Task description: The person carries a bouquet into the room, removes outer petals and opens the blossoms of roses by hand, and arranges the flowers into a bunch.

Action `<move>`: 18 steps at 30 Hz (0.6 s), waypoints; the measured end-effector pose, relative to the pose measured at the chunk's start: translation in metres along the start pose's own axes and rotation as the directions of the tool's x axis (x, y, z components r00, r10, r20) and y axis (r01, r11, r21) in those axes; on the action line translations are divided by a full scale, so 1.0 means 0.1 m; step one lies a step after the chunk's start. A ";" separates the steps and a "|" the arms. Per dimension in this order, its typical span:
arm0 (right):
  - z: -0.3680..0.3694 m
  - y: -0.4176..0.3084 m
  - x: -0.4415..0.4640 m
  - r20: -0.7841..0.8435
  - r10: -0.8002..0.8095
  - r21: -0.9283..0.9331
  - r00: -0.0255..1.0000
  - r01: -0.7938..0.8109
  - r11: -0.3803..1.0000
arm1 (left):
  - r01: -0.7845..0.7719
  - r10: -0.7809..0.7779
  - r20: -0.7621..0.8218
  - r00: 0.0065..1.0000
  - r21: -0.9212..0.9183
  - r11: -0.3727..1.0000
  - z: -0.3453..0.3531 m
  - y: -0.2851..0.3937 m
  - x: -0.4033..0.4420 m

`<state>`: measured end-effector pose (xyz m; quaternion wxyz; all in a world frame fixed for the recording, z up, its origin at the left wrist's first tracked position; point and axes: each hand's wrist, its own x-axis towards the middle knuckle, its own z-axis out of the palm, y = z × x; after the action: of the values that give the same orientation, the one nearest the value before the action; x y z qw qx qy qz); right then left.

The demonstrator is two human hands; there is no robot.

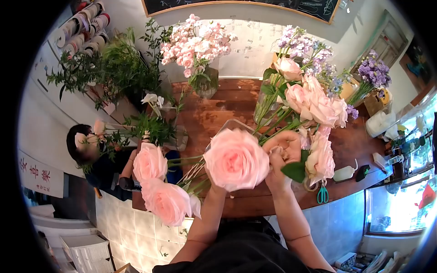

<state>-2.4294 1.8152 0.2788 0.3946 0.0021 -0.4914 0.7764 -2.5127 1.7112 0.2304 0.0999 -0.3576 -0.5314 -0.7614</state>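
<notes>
A large pink rose, slightly blurred, faces up in front of me. My left forearm runs up behind this bloom, which hides the left hand, so its grip does not show. Just to the right of the bloom is my right hand, its fingers curled and the thumb pressed in. What it pinches, if anything, I cannot make out. A green leaf and a pale pink rose are close beside it. On the left, more pink roses hang over the table's edge.
Light pink roses and lilac flowers fill the right of the wooden table. Teal scissors and a white bottle lie near its edge. Small pink blooms stand behind. At left is another person.
</notes>
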 end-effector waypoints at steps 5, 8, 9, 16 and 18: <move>-0.15 -0.09 0.13 0.241 0.132 -0.045 0.962 -0.125 0.991 | 0.369 -0.686 0.400 0.608 -0.907 -0.202 -0.19 -0.29 -0.56; -0.07 -0.21 0.16 0.272 0.096 -0.324 0.957 -0.003 0.946 | 0.605 -0.518 0.549 0.656 -0.793 -0.074 0.04 -0.04 -0.23; -0.08 -0.22 0.17 0.309 0.093 -0.379 0.946 0.033 0.925 | 0.611 -0.447 0.539 0.714 -0.792 0.020 0.07 0.06 -0.14; -0.10 -0.20 0.21 0.319 -0.111 -0.473 0.941 0.260 0.842 | 0.228 -0.239 0.223 0.945 0.077 0.971 0.06 0.25 0.00; -0.06 -0.27 0.19 0.279 -0.113 -0.532 0.954 0.251 0.809 | 0.145 -0.165 0.270 0.949 0.092 0.985 0.03 0.22 0.04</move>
<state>-2.4233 1.8365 0.3042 0.3900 0.0250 -0.7381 0.5500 -2.5025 1.7057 0.2492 -0.0228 -0.4138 -0.5935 -0.6900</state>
